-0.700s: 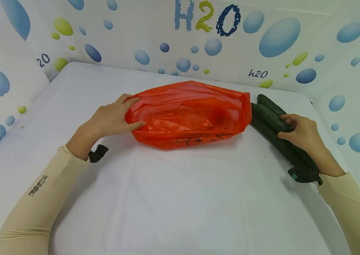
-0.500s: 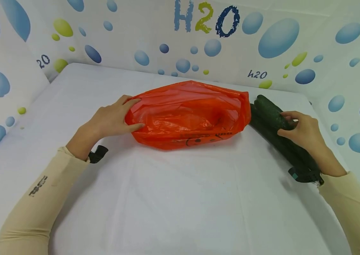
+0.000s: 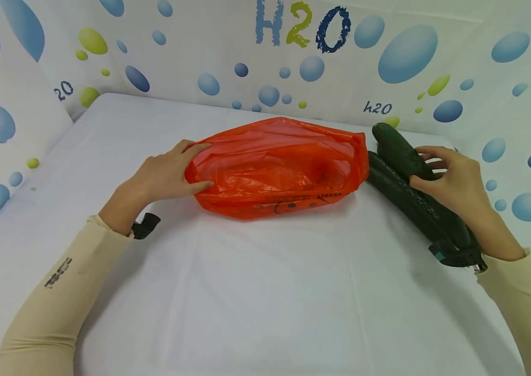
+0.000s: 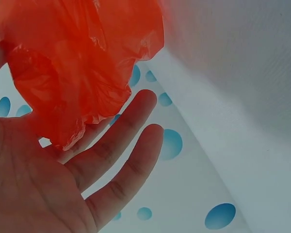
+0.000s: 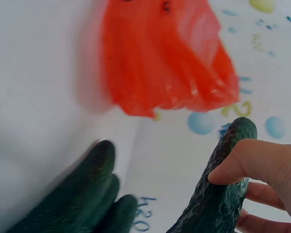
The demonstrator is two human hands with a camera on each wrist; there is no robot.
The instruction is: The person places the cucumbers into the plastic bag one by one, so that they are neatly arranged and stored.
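A red plastic bag [image 3: 270,167] lies on its side on the white table, its mouth spread towards the head camera. My left hand [image 3: 162,175] holds the bag's left end between thumb and forefinger; the left wrist view shows its other fingers [image 4: 131,179] nearly straight beside the plastic. My right hand [image 3: 456,185] pinches a dark green cucumber [image 3: 394,149] between thumb and fingers, tilted and raised above the others. Beneath it, more cucumbers [image 3: 399,201] lie side by side, right of the bag; three tips [image 5: 87,189] show in the right wrist view. The bag's inside is partly hidden.
A white cloth [image 3: 265,292] covers the table. Behind and at both sides stand curtain-like walls [image 3: 176,52] printed with blue and green drops. A dark wrist camera [image 3: 145,226] sits on the left wrist, another [image 3: 456,256] on the right.
My right hand has risen slightly and moved a little right, lifting one cucumber off the others; its tip now stands higher. My left hand and the bag are nearly unmoved.
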